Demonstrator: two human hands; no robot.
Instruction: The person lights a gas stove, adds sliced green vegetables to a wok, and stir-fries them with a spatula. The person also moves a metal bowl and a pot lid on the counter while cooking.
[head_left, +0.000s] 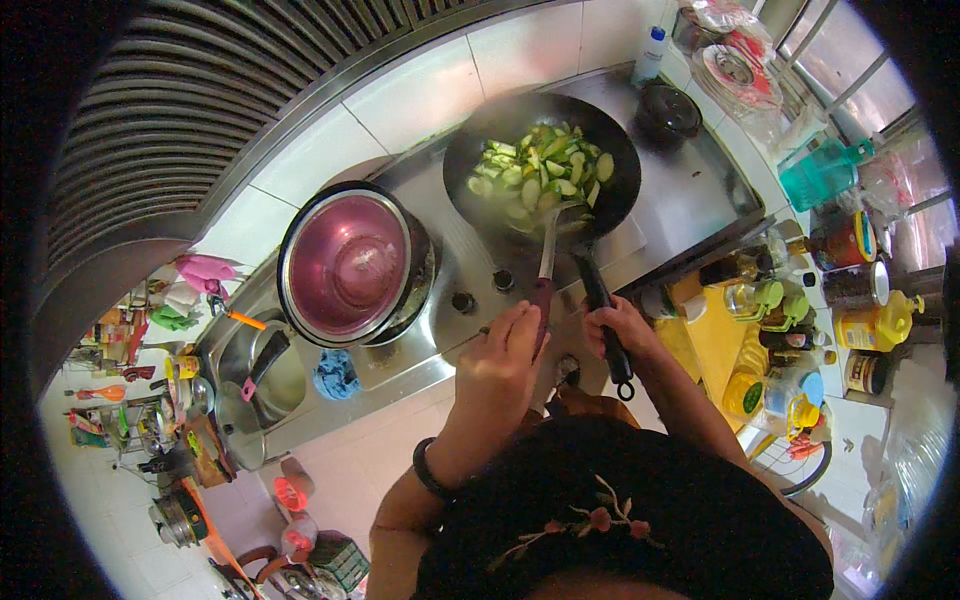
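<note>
A black wok (469, 169) sits on the steel stovetop with sliced green squash or cucumber (551, 169) inside and steam rising from it. My left hand (495, 367), below the wok, is closed around the dark red handle of a metal spatula (550, 251). The spatula's head is down among the slices at the near side, partly hidden by them. On the right, my right hand (622, 330) grips the wok's long black handle (596, 289), whose hanging ring points toward my body.
A pot holding a pink-looking metal basin (341, 262) stands left of the wok. Beyond it are a sink (281, 375) and a blue cloth (336, 373). A black lidded pot (669, 112) stands at the back right. Oil and sauce bottles (742, 394) crowd the right side.
</note>
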